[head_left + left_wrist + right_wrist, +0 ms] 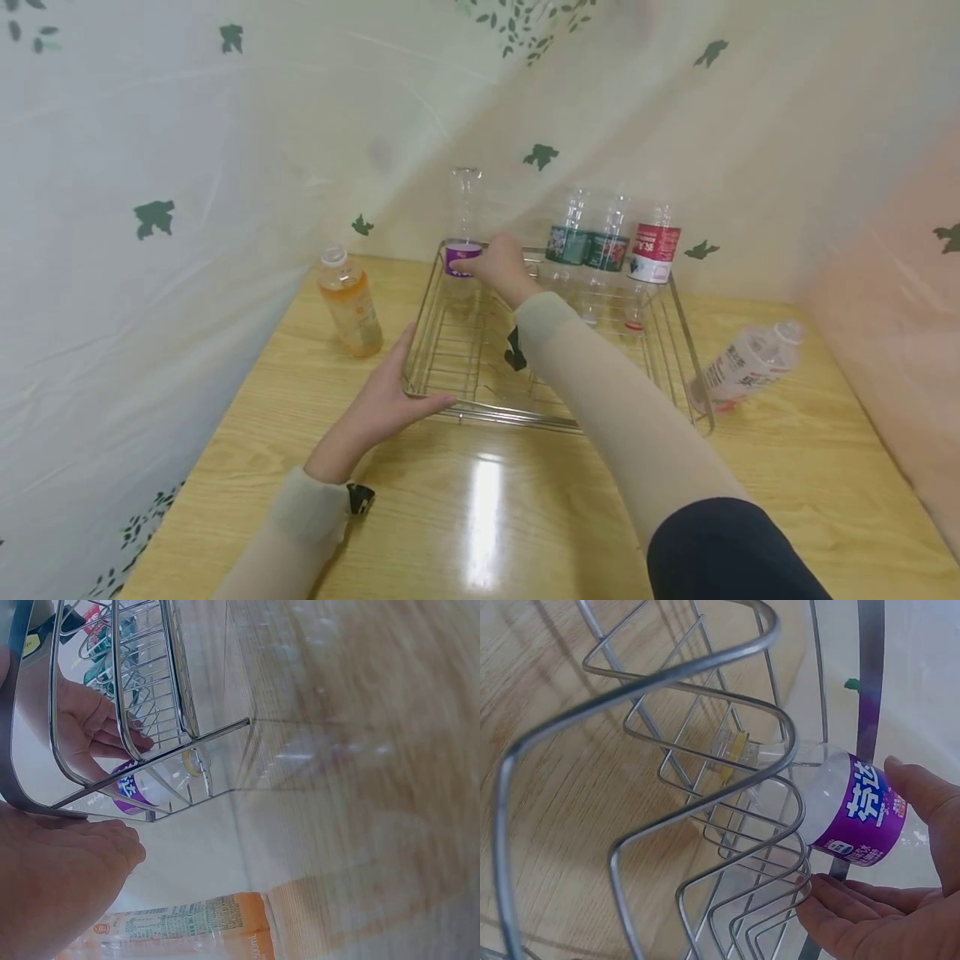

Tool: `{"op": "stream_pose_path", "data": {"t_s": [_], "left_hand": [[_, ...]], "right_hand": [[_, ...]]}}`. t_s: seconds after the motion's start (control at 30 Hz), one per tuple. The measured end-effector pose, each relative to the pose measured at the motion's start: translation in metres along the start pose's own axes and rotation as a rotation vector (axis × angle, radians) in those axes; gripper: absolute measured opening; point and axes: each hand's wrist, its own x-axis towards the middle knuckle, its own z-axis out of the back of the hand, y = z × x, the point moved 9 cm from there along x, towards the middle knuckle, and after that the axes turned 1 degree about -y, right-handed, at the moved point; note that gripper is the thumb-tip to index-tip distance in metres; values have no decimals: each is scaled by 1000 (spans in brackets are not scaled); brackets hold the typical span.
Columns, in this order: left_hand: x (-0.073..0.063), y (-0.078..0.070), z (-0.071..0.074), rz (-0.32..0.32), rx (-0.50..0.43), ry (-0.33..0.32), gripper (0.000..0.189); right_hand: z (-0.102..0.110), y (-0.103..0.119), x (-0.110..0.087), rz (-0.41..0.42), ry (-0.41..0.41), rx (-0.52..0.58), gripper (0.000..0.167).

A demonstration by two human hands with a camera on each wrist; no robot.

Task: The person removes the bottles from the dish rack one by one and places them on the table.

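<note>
At the rack's back left, my right hand (pixel 501 268) holds a clear plastic bottle (pixel 463 218) by its purple label, thumb on one side and fingers on the other. The bottle is upside down, its yellow-ringed neck (pixel 735 754) among the wires in the right wrist view. My left hand (pixel 382 400) rests against the front left corner of the metal wire rack (pixel 517 414), thumb along the front rim and fingers along the left side. Two green-labelled bottles (pixel 567 243) and a red-and-white-labelled bottle (pixel 655 252) stand inverted at the back right of the rack.
An orange-labelled bottle (pixel 350 304) stands left of the rack on the wooden table (pixel 420 517). A pale bottle with dark lettering (pixel 748 362) stands by the rack's right side. A leaf-patterned curtain (pixel 300 125) hangs behind the table.
</note>
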Motion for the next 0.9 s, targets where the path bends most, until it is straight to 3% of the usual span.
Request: {"op": "stream_pose_path", "data": {"t_s": [0.5, 0.9], "left_hand": [[0, 0, -2, -2, -20, -3, 126], [0, 2, 0, -9, -10, -13, 128]], "right_hand": [[-8, -7, 11, -33, 6, -62, 70], [-10, -5, 13, 11, 11, -13, 67]]}}
